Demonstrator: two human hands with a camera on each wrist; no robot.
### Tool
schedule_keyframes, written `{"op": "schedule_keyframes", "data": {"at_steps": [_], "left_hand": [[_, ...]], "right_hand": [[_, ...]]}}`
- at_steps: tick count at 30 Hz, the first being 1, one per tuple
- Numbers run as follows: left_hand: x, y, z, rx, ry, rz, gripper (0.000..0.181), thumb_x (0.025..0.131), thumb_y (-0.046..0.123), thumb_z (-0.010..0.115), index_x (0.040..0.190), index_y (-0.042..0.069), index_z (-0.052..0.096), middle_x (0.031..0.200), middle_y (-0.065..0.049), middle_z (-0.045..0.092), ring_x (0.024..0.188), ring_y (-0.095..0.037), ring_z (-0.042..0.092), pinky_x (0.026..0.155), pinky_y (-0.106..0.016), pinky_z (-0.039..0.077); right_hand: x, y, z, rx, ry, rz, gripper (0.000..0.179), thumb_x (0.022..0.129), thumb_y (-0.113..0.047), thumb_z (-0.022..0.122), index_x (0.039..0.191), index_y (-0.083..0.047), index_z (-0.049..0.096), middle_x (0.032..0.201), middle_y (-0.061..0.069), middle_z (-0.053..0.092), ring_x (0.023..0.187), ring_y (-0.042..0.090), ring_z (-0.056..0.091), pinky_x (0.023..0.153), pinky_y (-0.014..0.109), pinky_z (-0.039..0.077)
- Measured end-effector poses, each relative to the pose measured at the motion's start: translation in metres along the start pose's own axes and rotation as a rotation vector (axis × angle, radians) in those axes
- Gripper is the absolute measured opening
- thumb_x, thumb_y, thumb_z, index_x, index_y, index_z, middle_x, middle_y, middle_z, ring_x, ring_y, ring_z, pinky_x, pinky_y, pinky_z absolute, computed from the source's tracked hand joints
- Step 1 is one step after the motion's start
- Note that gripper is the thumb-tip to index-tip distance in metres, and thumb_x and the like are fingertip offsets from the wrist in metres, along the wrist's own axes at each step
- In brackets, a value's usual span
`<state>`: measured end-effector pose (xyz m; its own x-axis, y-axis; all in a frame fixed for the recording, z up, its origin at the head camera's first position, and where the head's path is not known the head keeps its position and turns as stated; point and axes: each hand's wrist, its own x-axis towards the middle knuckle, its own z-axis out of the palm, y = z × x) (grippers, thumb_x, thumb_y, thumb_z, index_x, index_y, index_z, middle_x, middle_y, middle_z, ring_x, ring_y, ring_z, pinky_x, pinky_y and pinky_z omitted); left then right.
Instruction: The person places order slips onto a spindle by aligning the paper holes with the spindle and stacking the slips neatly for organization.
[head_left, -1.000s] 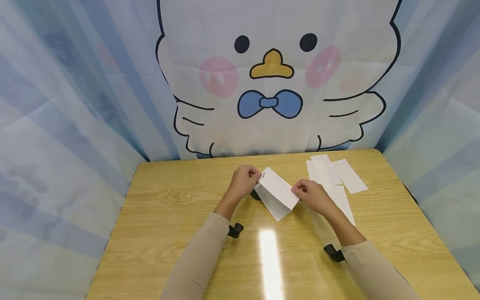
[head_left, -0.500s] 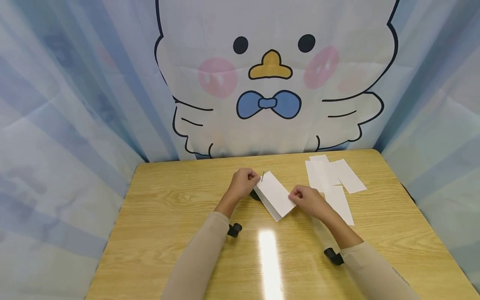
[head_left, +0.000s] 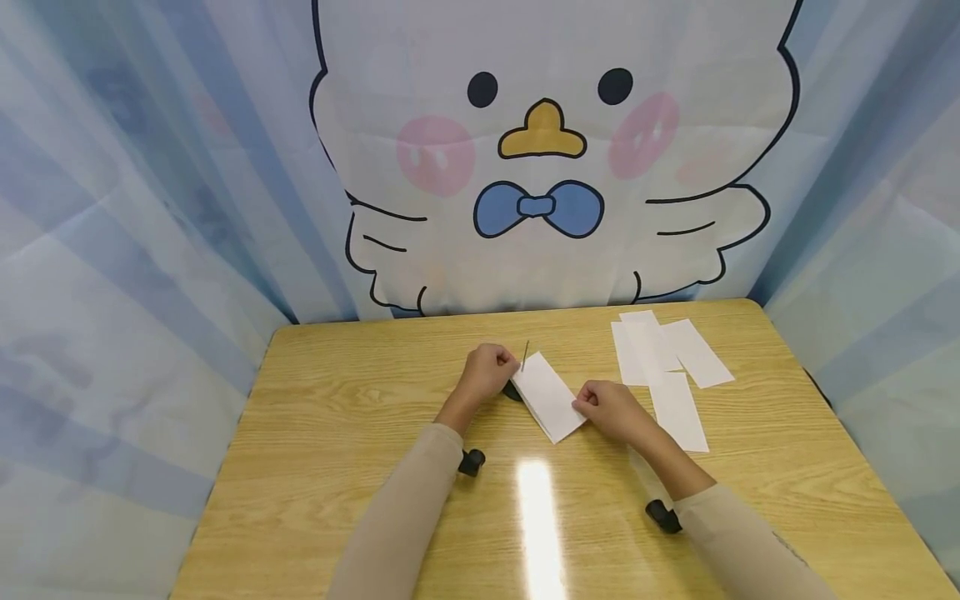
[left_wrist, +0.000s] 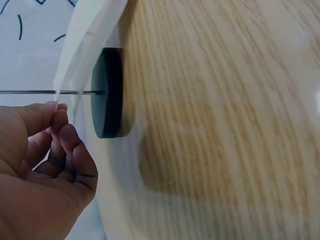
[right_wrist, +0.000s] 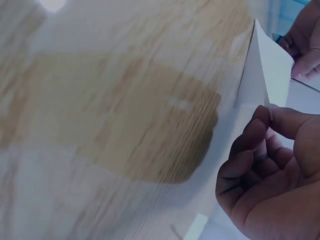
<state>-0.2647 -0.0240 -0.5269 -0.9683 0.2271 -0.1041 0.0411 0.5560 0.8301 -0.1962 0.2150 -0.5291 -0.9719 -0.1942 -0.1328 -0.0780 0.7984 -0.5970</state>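
A bill spike stands on the table: its thin metal rod rises from a black round base. The rod passes through the corner of a white paper slip, with at least one more slip just under it. My left hand pinches the slip's edge right beside the rod, thumb against index finger. On the opposite end, my right hand pinches a corner of the slip between thumb and finger. In the right wrist view the slip slants between both hands. Most of the base is hidden beneath the paper in the head view.
Several white paper slips lie overlapping on the wooden table, to the right of my right hand. A printed curtain hangs behind the table's back edge and along both sides.
The top slip has come down along the rod, so more of the rod sticks out above it. Both hands have lowered with it, and the gap to the slip beneath has narrowed.
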Motion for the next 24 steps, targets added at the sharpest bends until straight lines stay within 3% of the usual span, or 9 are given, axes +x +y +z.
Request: {"op": "schedule_keyframes", "data": {"at_steps": [9,17,24], "left_hand": [[0.005,-0.006,0.005,0.046,0.013,0.01,0.016,0.1,0.015,0.07,0.086,0.008,0.074,0.086,-0.005,0.07,0.071,-0.014,0.056,0.061,-0.026,0.046],[0.005,-0.009,0.008,0.067,0.005,-0.022,0.016,0.098,0.015,0.072,0.084,0.008,0.072,0.081,-0.004,0.065,0.07,-0.015,0.056,0.06,-0.027,0.046],[0.002,-0.01,0.008,0.086,0.014,-0.021,0.014,0.098,0.015,0.072,0.087,0.008,0.069,0.081,-0.003,0.064,0.072,-0.015,0.056,0.063,-0.027,0.046]], "right_hand": [[0.0,0.0,0.006,-0.031,0.014,-0.008,0.019,0.1,-0.017,0.068,0.083,-0.008,0.065,0.072,0.001,0.057,0.064,0.015,0.048,0.06,0.029,0.04],[-0.002,-0.004,0.011,-0.12,0.02,0.003,0.024,0.098,-0.02,0.072,0.078,-0.012,0.061,0.07,0.0,0.057,0.062,0.015,0.049,0.06,0.029,0.04],[-0.005,-0.002,0.009,-0.157,0.036,0.005,0.021,0.098,-0.023,0.073,0.082,-0.013,0.063,0.072,-0.001,0.06,0.063,0.015,0.051,0.061,0.03,0.042]]}}
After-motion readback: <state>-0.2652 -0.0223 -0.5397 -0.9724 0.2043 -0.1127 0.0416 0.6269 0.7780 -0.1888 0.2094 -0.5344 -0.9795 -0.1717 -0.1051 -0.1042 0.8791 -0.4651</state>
